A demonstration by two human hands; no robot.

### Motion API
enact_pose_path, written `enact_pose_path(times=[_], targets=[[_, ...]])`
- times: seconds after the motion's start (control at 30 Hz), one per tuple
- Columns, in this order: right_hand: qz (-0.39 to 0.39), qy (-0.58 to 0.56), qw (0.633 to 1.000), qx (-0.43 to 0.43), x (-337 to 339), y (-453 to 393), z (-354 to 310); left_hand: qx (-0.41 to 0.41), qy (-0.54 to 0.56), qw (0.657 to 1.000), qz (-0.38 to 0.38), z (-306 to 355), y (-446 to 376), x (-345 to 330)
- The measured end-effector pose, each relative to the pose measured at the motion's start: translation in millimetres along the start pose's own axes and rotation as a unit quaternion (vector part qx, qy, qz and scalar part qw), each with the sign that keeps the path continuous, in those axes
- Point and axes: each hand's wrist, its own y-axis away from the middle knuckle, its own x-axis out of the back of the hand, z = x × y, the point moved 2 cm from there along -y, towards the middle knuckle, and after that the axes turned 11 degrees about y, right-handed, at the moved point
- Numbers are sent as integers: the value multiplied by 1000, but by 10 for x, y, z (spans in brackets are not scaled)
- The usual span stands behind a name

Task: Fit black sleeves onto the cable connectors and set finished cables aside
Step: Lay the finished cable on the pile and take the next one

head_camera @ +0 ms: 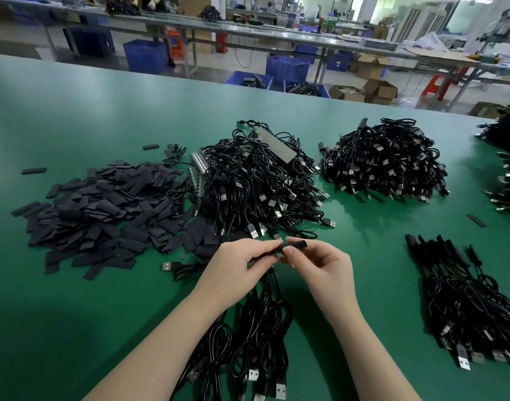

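Black sleeve point(296, 245), a short dark tube, sits just above the green bench point(74, 117) near its front edge, pinched between thumb and fingertips of the right hand point(317, 263). The left hand point(242, 263) meets it from the other side, fingers curled round a cable's connector end point(269, 251), whose tip touches or enters the sleeve (the joint itself is hidden by fingertips). Both hands are closed on their parts. From the left hand a bundle of black cables point(256, 328) hangs down toward the viewer, USB plugs lying at the bottom edge.

Left of the hands spreads a flat heap of loose sleeves point(97, 209). Directly behind them rises a tangled cable pile point(259, 180), with a second pile point(384, 160) farther right. A neater batch of sleeved cables point(467, 296) lies on the bench to the right of the right hand, well apart from it. One stray sleeve point(476, 220) rests alone beyond that batch.
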Motion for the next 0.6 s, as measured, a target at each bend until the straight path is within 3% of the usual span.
enact_pose_path(times=[0.23, 0.33, 0.43, 0.6], targets=[[-40, -10, 999, -18, -73, -12, 85, 22, 38, 999, 12, 22, 16, -13], [-30, -52, 998, -35, -97, -11, 126, 16, 1, 998, 55, 16, 9, 27], [-17, -88, 994, -56, -87, -20, 161, -4, -50, 998, 45, 34, 9, 31], [-2, -129, 988, -80, -73, -39, 194, -4, -25, 997, 76, -2, -2, 8]])
